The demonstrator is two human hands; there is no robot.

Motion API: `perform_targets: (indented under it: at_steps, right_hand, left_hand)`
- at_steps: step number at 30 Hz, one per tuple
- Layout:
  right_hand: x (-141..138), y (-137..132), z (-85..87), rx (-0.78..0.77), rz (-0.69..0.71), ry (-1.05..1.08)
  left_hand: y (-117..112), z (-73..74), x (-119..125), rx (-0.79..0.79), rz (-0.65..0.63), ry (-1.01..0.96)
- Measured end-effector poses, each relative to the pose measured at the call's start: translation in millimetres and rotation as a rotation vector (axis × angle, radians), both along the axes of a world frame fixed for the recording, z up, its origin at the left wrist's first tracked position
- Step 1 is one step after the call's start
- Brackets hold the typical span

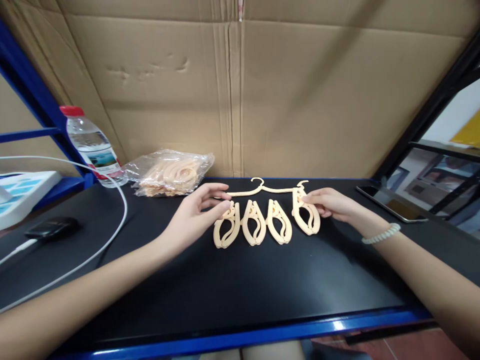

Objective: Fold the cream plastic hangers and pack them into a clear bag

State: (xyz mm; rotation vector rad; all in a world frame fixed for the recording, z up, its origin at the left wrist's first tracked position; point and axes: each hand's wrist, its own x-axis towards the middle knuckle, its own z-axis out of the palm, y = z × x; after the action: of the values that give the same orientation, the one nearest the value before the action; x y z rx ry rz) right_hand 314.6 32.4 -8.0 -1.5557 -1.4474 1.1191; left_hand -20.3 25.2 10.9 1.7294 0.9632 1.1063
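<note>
Several cream plastic folding hangers lie on the black tabletop. One unfolded hanger [275,189] stretches across behind the others, hook upward. In front of it, folded hangers form a row: a left one [226,227], a second [254,223] and a third [279,222]. My right hand [332,204] is closed on the rightmost folded hanger [307,215], pinching its upper part, with its hook standing out at the top. My left hand [198,210] hovers over the top of the left folded hanger, thumb and fingers apart; its thumb covers part of that hanger. Whether it touches is unclear.
A clear plastic bag [170,175] of more cream hangers sits behind my left hand. At left stand a water bottle [93,150], a white power strip [26,195], a black device [52,227] and a looping white cable [123,210]. A phone [390,202] lies at right; cardboard [318,100] walls the back.
</note>
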Motion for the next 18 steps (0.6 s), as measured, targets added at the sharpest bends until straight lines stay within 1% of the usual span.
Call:
perform_targets:
  at_steps: [2, 5, 8, 12, 14, 16, 18]
  right_hand:
    - [1, -1, -4.1, -0.012, 0.015, -0.073]
    - [-7, -7, -5.7, 0.018, 0.013, -0.212]
    - [-16, -12, -2.8, 0.048, -0.002, -0.353]
    - [-21, -14, 1.3, 0.061, -0.003, -0.464]
    - [-19, -12, 1.2, 0.064, -0.003, -0.513]
    - [-15, -10, -0.7, 0.081, -0.008, -0.561]
    - [-9, -5, -4.0, 0.134, -0.036, -0.613]
  left_hand:
    - [6, -1.7, -3, -0.012, 0.029, 0.004]
    - [13, -3.9, -5, -0.047, 0.062, 0.005]
    - [18, -4.9, -6, -0.069, 0.085, 0.002]
    - [25, -6.4, -8, -0.072, 0.112, 0.031]
    - [30, -8.5, -10, -0.056, 0.113, 0.078]
    - [37, -11.4, -14, -0.009, 0.103, 0.167]
    - [44, -14.5, -19, 0.103, 0.095, 0.349]
